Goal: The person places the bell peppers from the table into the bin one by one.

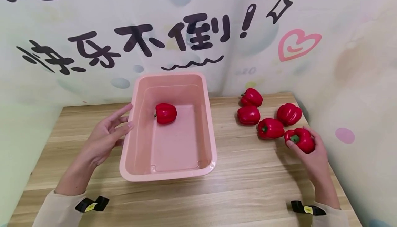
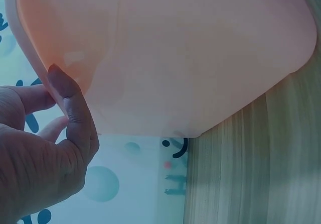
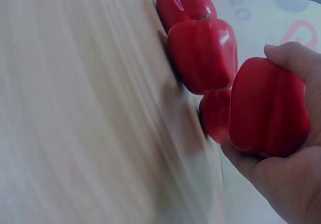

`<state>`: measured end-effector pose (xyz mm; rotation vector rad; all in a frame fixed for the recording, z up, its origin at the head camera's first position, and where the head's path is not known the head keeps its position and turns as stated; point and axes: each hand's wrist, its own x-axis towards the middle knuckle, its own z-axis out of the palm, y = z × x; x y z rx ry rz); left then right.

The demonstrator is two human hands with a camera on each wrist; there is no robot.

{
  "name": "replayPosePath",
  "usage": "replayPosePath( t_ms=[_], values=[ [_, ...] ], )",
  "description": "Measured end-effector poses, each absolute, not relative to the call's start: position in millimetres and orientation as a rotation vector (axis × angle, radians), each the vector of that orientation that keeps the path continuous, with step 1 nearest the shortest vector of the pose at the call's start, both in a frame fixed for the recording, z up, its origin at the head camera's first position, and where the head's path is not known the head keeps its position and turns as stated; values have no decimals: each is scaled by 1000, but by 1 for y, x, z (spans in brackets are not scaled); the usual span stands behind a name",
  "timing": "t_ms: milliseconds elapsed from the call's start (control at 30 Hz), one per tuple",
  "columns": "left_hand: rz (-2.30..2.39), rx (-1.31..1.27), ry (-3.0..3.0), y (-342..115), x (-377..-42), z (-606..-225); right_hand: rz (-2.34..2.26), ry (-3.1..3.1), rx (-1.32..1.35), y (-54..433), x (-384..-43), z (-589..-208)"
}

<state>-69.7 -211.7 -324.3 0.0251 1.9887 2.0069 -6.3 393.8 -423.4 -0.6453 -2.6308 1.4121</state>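
Note:
My left hand [image 1: 107,135] holds the left rim of a pink plastic bin [image 1: 167,176], fingertips at its edge. In the left wrist view, one finger lies over the outer side of the bin [image 2: 200,58]. A red bell pepper [image 1: 166,114] lies on its side inside the bin, stem to the left. At the table's right side, my right hand [image 1: 314,154] grips another red bell pepper [image 1: 302,140] between thumb and fingers, its green stem facing me. Several more red peppers [image 1: 271,129] sit clustered just beyond that hand.
The wooden table [image 1: 248,185] backs onto a printed fabric wall [image 1: 235,68] with dark lettering and a pink heart. Another stretch of fabric rises along the right edge, close to the right hand. Bare tabletop lies between the bin and the peppers.

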Motion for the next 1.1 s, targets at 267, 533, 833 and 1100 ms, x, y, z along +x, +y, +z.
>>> replayPosePath(
  t_ms=[267,533,833,1100],
  values=[
    [1976,34,2004,-213,-70,-322,1578,-2522,-595,389,-10,-414],
    [1923,15,2021,-212,-73,-320,1870,-2292,-492,385,-14,-395],
    [1902,14,2028,-212,-74,-319,1985,-2219,-405,373,-20,-380],
    [1914,30,2022,-214,-72,-319,2034,-2227,-309,358,-27,-366]
  ],
)
